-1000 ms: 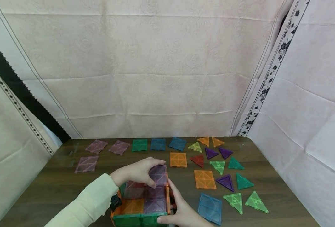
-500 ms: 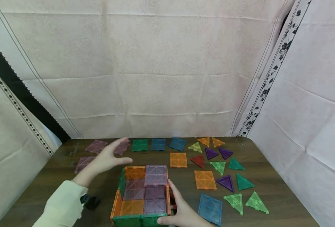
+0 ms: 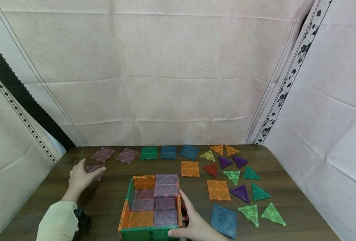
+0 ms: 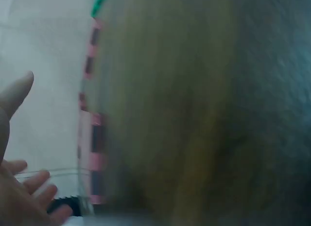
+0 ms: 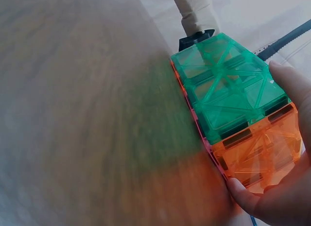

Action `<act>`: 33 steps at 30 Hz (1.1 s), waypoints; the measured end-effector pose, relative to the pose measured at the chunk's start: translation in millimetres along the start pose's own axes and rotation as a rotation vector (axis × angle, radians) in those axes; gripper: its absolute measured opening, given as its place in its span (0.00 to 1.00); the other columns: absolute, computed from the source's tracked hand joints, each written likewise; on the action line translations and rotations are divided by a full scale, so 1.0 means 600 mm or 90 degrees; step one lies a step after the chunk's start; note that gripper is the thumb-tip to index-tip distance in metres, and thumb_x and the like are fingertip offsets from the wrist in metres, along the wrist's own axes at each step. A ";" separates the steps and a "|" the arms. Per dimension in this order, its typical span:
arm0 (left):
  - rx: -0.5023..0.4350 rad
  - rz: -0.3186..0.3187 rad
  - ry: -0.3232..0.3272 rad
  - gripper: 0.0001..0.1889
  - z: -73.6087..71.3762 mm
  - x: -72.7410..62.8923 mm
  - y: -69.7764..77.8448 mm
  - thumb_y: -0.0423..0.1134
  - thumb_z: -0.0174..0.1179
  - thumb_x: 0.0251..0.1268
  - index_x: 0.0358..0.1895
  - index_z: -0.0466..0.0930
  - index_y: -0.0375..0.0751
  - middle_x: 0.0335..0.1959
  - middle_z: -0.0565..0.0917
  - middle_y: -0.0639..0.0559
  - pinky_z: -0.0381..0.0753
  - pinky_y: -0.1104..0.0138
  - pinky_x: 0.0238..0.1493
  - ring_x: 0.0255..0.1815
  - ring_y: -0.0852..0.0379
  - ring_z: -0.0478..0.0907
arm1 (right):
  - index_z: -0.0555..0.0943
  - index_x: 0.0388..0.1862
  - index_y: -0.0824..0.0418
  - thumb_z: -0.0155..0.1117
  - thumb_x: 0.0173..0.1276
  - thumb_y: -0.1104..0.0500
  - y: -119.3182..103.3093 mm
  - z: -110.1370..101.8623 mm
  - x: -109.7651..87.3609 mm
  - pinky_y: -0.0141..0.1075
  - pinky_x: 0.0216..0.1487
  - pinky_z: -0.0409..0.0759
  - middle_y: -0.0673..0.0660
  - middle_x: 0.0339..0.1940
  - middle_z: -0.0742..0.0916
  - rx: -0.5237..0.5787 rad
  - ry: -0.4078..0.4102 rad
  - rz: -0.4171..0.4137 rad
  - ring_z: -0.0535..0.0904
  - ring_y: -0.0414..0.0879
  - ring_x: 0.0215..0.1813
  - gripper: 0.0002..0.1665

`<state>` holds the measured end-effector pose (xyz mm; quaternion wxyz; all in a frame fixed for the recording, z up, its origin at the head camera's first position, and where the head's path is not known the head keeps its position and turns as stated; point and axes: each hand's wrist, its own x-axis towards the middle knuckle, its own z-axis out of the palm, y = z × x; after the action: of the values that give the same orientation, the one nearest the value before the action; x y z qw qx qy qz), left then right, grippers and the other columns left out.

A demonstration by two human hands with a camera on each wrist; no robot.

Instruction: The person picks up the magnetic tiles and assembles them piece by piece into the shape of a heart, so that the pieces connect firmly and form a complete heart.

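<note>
The tile box (image 3: pixel 145 233), put together from translucent coloured squares, sits at the near side of the wood-grain table (image 3: pixel 298 224), a little left of the middle, its near wall green and its side walls partly orange. The right hand (image 3: pixel 193 222) grips it at the near right corner — thumb on the green wall, fingers against the orange side. Inside, orange, pinkish and purple squares line the floor, and a purple square tile (image 3: pixel 166 185) sits at the far right corner. Just right of that hand lies a blue tile (image 3: pixel 224 221), with two light green triangles (image 3: pixel 273 214) near it. Beyond them come two orange squares (image 3: pixel 218 190) and a scatter of purple, teal, light green, red, yellow and orange triangles (image 3: pixel 240 193). Over on the left, the left hand (image 3: pixel 80 175) is at a mauve square tile (image 3: pixel 94 172) — fingers spread loosely, grasping nothing, thumb over the tile; whether it touches, I cannot tell. Farther off, two more mauve squares (image 3: pixel 102 154), a green square (image 3: pixel 149 153) and two blue squares (image 3: pixel 168 152) lie along the far edge, in front of a creased pale cloth (image 3: pixel 178 80).
</note>
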<state>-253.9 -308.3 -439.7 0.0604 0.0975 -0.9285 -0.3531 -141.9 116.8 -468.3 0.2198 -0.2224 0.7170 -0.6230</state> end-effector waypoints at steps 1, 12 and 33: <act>0.012 -0.022 0.000 0.61 0.003 0.001 -0.007 0.67 0.60 0.56 0.75 0.37 0.26 0.70 0.47 0.18 0.51 0.29 0.59 0.67 0.19 0.43 | 0.32 0.79 0.46 0.68 0.64 0.48 0.001 0.000 0.000 0.41 0.51 0.74 0.70 0.77 0.48 -0.001 -0.001 0.001 0.63 0.56 0.66 0.62; 0.063 -0.126 -0.027 0.67 0.025 0.002 -0.030 0.70 0.65 0.47 0.70 0.40 0.16 0.62 0.44 0.11 0.48 0.30 0.49 0.59 0.17 0.44 | 0.32 0.79 0.46 0.68 0.64 0.49 0.001 0.001 0.000 0.40 0.51 0.75 0.68 0.78 0.43 -0.005 -0.005 0.000 0.64 0.56 0.66 0.62; 0.010 0.052 -0.113 0.52 0.020 -0.009 -0.016 0.55 0.67 0.55 0.69 0.52 0.20 0.65 0.51 0.19 0.59 0.35 0.54 0.60 0.23 0.50 | 0.32 0.79 0.48 0.68 0.65 0.49 0.002 -0.002 0.001 0.41 0.52 0.73 0.70 0.77 0.48 0.002 -0.001 0.001 0.62 0.57 0.68 0.62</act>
<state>-249.7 -306.4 -455.1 -0.0081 0.0283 -0.9361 -0.3504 -143.2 117.2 -469.3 0.2211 -0.2224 0.7161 -0.6236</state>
